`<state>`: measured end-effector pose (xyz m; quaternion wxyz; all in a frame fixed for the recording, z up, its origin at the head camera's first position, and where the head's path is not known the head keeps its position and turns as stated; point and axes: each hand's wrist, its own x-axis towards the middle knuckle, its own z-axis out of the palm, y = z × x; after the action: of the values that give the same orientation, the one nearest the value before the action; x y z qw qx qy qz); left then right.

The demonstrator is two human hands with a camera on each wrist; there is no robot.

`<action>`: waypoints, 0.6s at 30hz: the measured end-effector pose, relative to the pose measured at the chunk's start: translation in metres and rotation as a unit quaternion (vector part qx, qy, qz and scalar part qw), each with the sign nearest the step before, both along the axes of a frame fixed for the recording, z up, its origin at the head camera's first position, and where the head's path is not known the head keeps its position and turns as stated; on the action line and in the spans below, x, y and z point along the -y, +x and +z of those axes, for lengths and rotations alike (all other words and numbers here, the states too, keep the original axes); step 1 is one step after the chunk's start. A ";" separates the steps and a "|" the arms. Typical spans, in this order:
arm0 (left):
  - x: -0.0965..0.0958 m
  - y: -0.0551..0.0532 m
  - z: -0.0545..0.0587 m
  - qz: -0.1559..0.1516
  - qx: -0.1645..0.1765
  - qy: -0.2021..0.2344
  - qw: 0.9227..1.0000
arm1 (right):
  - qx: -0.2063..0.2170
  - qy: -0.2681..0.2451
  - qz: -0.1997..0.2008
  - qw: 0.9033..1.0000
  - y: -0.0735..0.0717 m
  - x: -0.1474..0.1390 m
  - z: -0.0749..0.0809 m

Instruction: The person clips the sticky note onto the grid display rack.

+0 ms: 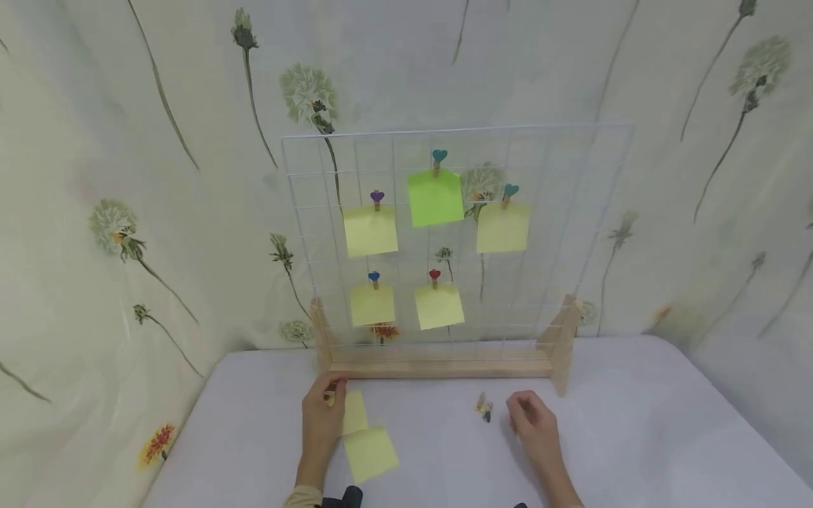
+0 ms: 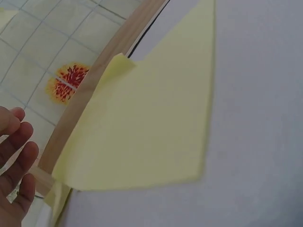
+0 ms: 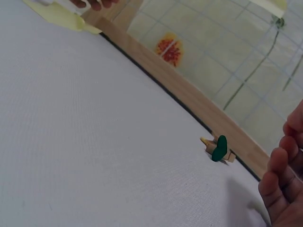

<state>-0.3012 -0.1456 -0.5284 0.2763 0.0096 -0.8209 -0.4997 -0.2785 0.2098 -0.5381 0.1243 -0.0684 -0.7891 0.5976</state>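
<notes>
Notes lie lower centre beside the left hand, its grip unclear; the right hand, loosely curled, is empty near clips.

text: none legible | labels: none | brands: none | numbers: none | signs: none

The place looked like a small curtained corner; flower-printed cloth surrounded the white worktop on three sides.
</notes>
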 end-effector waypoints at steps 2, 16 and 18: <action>0.005 0.000 -0.002 0.011 0.002 0.008 1.000 | -0.006 -0.005 0.001 1.000 0.000 0.000 0.000; 0.018 0.003 -0.006 0.054 0.035 0.001 0.998 | -0.014 0.015 -0.002 1.000 0.000 0.002 -0.001; 0.020 0.002 -0.009 0.059 0.033 -0.009 0.998 | -0.020 0.016 0.000 1.000 0.000 0.002 -0.001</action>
<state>-0.2996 -0.1655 -0.5371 0.2778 0.0725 -0.8321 -0.4746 -0.2786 0.2074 -0.5394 0.1416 -0.0547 -0.7956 0.5865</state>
